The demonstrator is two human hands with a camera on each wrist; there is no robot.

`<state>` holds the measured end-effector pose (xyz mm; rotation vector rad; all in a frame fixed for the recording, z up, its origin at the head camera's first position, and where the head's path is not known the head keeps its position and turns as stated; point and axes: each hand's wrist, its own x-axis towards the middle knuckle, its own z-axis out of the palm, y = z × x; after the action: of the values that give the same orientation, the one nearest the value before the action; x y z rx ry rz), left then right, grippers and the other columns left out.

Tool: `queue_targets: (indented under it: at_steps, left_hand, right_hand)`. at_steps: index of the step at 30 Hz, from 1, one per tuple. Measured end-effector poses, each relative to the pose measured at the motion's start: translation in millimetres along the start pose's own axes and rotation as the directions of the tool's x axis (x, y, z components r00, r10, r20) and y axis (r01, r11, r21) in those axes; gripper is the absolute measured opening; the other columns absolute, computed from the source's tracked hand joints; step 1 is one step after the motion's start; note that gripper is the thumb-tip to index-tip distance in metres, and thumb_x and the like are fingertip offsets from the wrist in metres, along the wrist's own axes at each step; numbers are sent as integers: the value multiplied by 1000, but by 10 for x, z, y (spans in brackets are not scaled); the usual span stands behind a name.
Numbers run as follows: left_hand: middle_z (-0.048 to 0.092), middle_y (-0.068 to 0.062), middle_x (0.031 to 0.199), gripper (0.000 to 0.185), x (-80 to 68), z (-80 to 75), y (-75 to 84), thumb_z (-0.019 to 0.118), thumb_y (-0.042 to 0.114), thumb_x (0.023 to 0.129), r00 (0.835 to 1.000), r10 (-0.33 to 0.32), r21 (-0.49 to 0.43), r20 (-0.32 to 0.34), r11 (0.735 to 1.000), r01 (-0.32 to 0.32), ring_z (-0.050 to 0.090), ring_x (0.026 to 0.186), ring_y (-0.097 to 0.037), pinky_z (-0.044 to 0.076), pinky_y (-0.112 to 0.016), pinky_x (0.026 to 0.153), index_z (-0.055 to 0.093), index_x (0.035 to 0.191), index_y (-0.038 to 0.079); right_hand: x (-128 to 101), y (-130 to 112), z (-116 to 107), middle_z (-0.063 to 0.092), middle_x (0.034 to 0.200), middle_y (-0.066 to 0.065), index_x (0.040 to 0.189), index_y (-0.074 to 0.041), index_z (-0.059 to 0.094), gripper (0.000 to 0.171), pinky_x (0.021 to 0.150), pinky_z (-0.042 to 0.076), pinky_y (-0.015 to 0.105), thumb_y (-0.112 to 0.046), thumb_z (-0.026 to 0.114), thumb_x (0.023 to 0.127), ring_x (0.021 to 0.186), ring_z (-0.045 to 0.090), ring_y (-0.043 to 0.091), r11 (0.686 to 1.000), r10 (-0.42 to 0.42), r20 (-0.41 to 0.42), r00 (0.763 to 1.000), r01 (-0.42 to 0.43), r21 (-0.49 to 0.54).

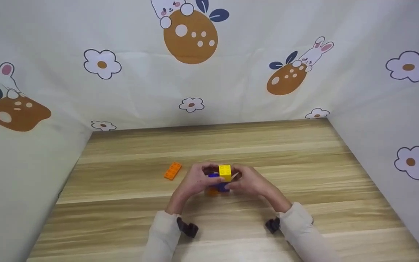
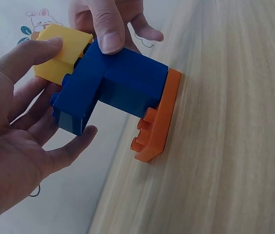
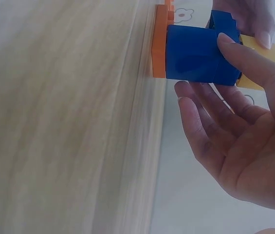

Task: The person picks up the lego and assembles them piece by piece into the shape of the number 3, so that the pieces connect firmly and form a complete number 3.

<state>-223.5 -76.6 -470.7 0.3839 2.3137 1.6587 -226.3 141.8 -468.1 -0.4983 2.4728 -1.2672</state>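
Observation:
Between the hands, a small stack of toy building bricks stands on the table. Its base is an orange brick [image 2: 164, 119] with bare studs at one end. Above that is a blue brick [image 2: 135, 78], then another blue brick [image 2: 81, 90] that juts out sideways. A yellow brick [image 1: 225, 171] forms the top. My left hand [image 1: 196, 179] pinches the yellow brick, its thumb on the near face and its fingers partly hidden behind. My right hand [image 1: 250, 181] holds the blue part, thumb pressed on one side and fingers along the other.
A loose orange brick [image 1: 173, 171] lies on the wood-grain table [image 1: 304, 153], left of the stack. Patterned cloth [image 1: 231, 94] walls the table at the back and both sides. Dark wrist mounts [image 1: 187, 228] sit at both sleeves.

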Motion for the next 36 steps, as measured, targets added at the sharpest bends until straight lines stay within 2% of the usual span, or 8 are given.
queue_targets:
  at_steps: [7, 15, 22, 30, 36]
  left_hand:
    - [71, -3, 123, 43, 12, 22, 29, 82, 36, 83, 1000, 3, 29, -12, 1000, -2, 65, 115, -23, 53, -43, 102, 71, 121, 21]
    - [71, 0, 121, 37, 28, 18, 18, 82, 33, 83, 999, 43, 37, 4, 998, -43, 65, 115, -22, 54, -42, 101, 73, 118, 24]
    - [71, -2, 121, 39, 38, -5, -45, 83, 34, 82, 999, 33, 27, -10, 999, -33, 65, 117, -24, 52, -44, 103, 73, 117, 20]
    - [71, 0, 122, 39, 15, -12, -8, 83, 33, 82, 1000, 1, 61, -17, 998, 0, 63, 120, -25, 52, -44, 104, 73, 118, 22]
    - [70, -2, 121, 37, 5, -13, -22, 83, 31, 83, 999, 37, 54, -13, 998, -36, 63, 119, -27, 50, -46, 106, 73, 117, 20]
  right_hand:
    - [2, 7, -17, 71, 112, 9, 116, -7, 66, 37, 82, 58, 33, -16, 81, 84, 95, 68, 20, 1000, -12, 1, 1000, 12, -7]
    - [-3, 5, -29, 69, 115, 9, 116, -9, 66, 36, 85, 58, 35, -17, 81, 84, 99, 67, 22, 1000, -9, 4, 1000, 9, -13]
    - [5, 19, -11, 69, 116, 9, 117, -9, 65, 37, 82, 59, 33, -16, 81, 84, 98, 68, 21, 1000, -2, 12, 1000, 2, 20]
    - [2, 18, -7, 69, 116, 10, 115, -9, 66, 34, 81, 59, 33, -17, 81, 85, 98, 69, 22, 999, -22, 11, 1000, 22, 33]
    - [9, 25, -6, 71, 110, 11, 114, -8, 66, 35, 76, 56, 26, -18, 81, 84, 93, 67, 21, 998, -52, 13, 999, 52, 30]
